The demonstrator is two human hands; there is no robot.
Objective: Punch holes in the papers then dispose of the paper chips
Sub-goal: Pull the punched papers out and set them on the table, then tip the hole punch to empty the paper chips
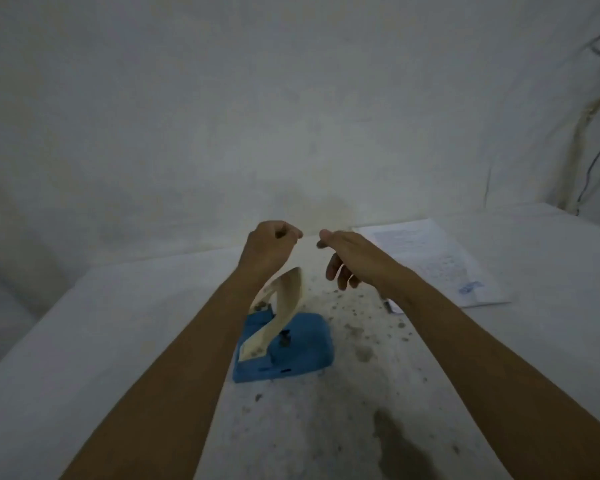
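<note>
A blue hole punch (291, 344) with a pale metal lever stands on the white table (84, 341), just below my two raised hands. My left hand (269, 249) hovers above the lever with its fingers curled shut and nothing visible in it. My right hand (352, 256) hangs beside it, fingers loosely apart and pointing down, holding nothing. A stack of printed papers (440, 261) lies flat to the right, behind my right forearm. Whether paper chips lie on the table I cannot tell from the stains.
Dark spots and stains (361, 351) mark the tabletop around and in front of the punch. A white wall (291, 116) rises close behind the table. Cables (589, 157) run down the wall at the far right corner.
</note>
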